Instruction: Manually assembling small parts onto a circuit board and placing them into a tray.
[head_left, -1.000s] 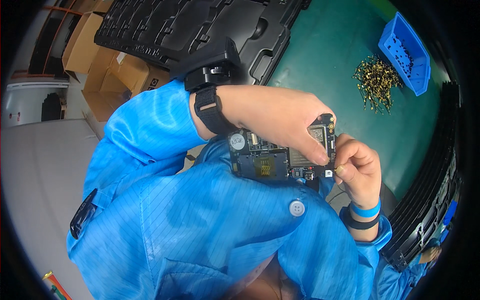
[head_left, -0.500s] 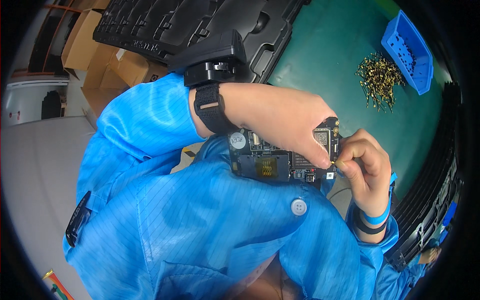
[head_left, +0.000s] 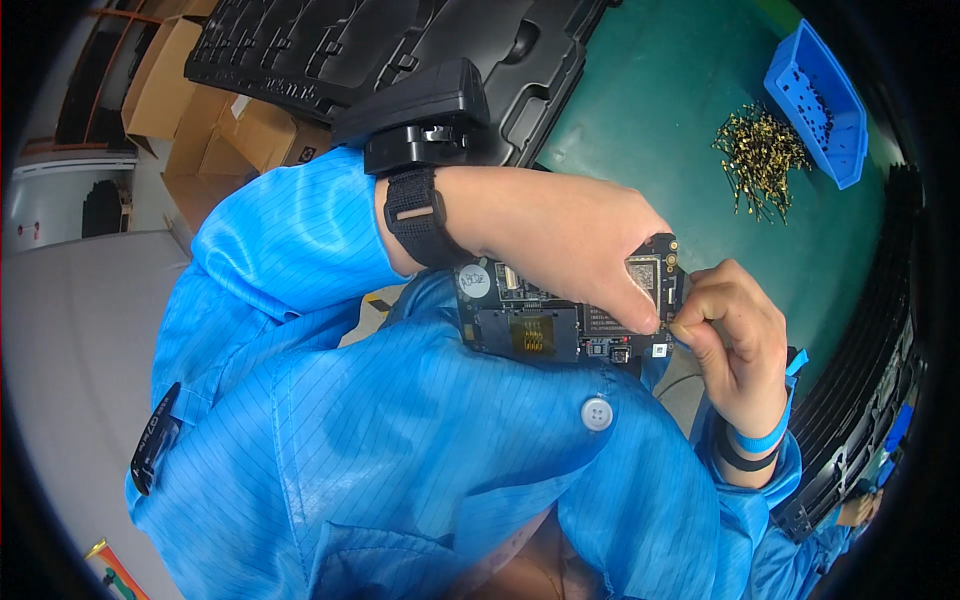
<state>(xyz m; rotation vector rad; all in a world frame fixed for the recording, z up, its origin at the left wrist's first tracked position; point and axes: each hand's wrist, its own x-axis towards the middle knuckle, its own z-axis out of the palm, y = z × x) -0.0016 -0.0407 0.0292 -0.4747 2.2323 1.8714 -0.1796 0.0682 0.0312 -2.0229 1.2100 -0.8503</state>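
PCB (head_left: pixel 560 332) is gripped by L hand (head_left: pixel 590 245); R hand (head_left: pixel 735 328), pinched at edge (contents unclear), is barely shifted: edge work judged ongoing.

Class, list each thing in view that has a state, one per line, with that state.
Left hand: closed on the circuit board.
Right hand: thumb and finger pinched at the board's edge; anything between them is too small to tell.
Circuit board: held, partly covered.
Blue bin: open-topped, small black pieces inside.
Gold-and-black parts: loose, heaped.
Cardboard box: open.
Black strap: fastened around the left wrist.
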